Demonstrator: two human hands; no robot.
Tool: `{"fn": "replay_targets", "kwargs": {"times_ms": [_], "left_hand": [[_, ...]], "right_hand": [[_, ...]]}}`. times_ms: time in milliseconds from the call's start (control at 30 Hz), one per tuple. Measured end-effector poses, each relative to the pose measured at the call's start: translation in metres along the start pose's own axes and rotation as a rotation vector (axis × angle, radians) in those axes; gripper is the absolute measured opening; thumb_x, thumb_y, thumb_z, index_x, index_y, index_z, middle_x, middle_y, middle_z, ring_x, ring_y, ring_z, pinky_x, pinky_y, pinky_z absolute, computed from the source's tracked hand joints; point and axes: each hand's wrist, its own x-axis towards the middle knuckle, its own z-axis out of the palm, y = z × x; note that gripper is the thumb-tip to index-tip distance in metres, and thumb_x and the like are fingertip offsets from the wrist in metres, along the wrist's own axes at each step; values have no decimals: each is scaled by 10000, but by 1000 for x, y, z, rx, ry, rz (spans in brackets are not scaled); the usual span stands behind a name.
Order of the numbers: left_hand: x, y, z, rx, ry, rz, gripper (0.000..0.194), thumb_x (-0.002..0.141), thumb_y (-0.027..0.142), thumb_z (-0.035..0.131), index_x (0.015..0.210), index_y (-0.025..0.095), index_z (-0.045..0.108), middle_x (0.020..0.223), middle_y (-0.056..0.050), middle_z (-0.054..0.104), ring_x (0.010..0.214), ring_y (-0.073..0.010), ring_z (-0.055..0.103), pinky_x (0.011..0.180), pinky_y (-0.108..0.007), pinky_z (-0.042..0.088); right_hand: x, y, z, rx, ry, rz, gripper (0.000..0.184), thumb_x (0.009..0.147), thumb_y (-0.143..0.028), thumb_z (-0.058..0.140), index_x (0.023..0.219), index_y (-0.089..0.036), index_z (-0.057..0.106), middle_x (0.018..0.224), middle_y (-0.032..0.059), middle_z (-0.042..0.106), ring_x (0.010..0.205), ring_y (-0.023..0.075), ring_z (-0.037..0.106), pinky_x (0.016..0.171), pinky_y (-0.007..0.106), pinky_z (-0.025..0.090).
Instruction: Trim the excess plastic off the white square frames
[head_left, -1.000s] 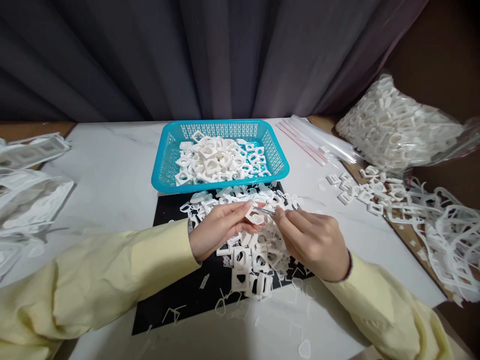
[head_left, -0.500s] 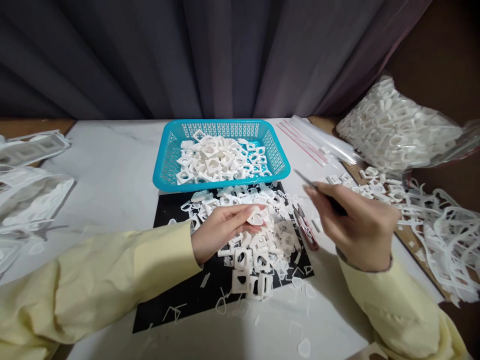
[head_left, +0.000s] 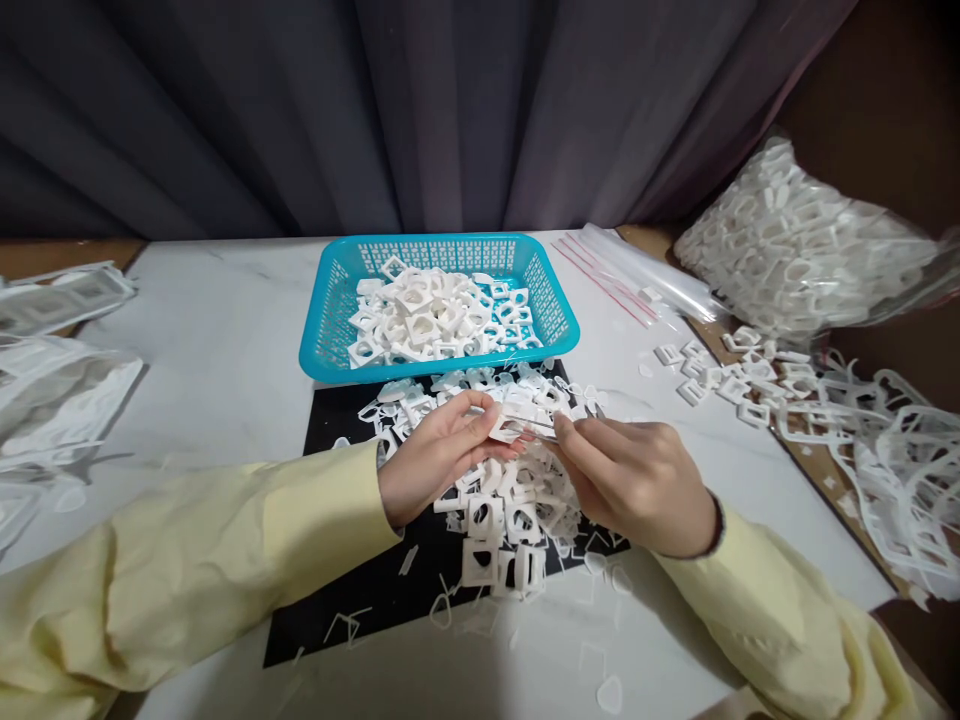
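Note:
In the middle of the view my left hand (head_left: 442,455) pinches a small white plastic frame piece (head_left: 508,428) between thumb and fingers. My right hand (head_left: 641,480) is closed on a slim pointed metal tool (head_left: 541,424), whose tip lies at the white piece; the fingers partly hide the tool, and I cannot tell its exact kind. Beneath both hands a heap of similar white plastic pieces (head_left: 484,518) and thin trimmings covers part of a black mat (head_left: 360,570). Just beyond the heap stands a blue plastic basket (head_left: 311,350) holding many white frame pieces.
Clear zip bags (head_left: 645,275) lie right of the basket. A full bag of white pieces (head_left: 802,240) stands at the far right, with loose pieces (head_left: 731,385) and stringy white scraps (head_left: 900,470) nearer. More white parts in bags (head_left: 67,400) are at the left.
My right hand has moved left and inward, bringing the metal tool to the white piece. My left hand stays nearly in place. The red-handled snips beside the heap are now hidden behind my right hand.

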Motion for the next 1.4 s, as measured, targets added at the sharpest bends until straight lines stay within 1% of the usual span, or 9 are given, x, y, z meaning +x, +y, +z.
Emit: {"fn": "replay_targets", "kwargs": {"times_ms": [200,367,467,700,933,1067,1167,1333,1400], "left_hand": [[0,1,0,23,-6,-5,159,853,327,574,822,190,500,860,-19,676,877,-158,632,815,-290,448],[0,-2,-2,73,-1,-12,141,835,315,595,836,194,524,870,-16,672,835,-138,625,775,-255,434],[0,-2,-4,133,3,-12,143,841,330,580,832,198,525,812,-2,646,807,-137,617,748,-253,427],[-1,-1,-3,207,-15,25,169,810,322,616,751,181,544,691,26,584,682,-102,549,659,-214,390],[-1,-1,-3,257,-55,33,193,810,326,609,733,157,556,718,15,587,719,-122,561,733,-246,412],[-2,1,-3,272,-36,29,200,803,327,621,729,153,554,600,56,524,563,-76,479,608,-200,388],[-1,3,-1,259,-17,13,210,816,355,601,756,160,553,547,77,465,488,-60,407,544,-189,366],[1,3,1,179,-34,8,284,815,427,579,751,157,518,695,19,579,626,-95,541,671,-244,457],[1,1,0,148,-48,12,291,814,434,577,762,156,507,729,-2,604,642,-109,569,668,-257,472]], "right_hand": [[2,-1,2,-91,-2,-68,179,851,-77,438,977,-46,562,582,4,536,499,117,441,441,284,256],[5,-4,1,-130,-10,-81,194,866,-68,410,965,-36,573,594,15,557,503,125,459,437,291,254],[5,-4,-2,-136,-32,-88,206,871,-70,392,941,-48,584,586,13,551,497,128,455,440,295,260],[8,-8,-11,-138,-131,-138,231,881,-70,353,832,-119,573,579,10,551,468,141,480,425,306,212],[14,-16,-22,-199,-319,-205,198,850,-47,368,836,-122,550,588,23,551,442,147,482,424,301,173],[27,-14,-31,-243,-406,-265,147,795,-45,433,754,-151,526,575,19,535,433,157,486,414,298,150],[36,-10,-37,-261,-391,-298,167,794,-43,437,705,-161,514,560,16,524,426,153,476,412,298,147],[32,-10,-35,-243,-300,-237,199,824,-38,383,782,-136,552,599,34,569,463,153,493,421,301,193],[26,-12,-29,-200,-234,-185,227,839,-37,351,832,-117,563,610,34,577,473,150,502,428,298,213]]}}
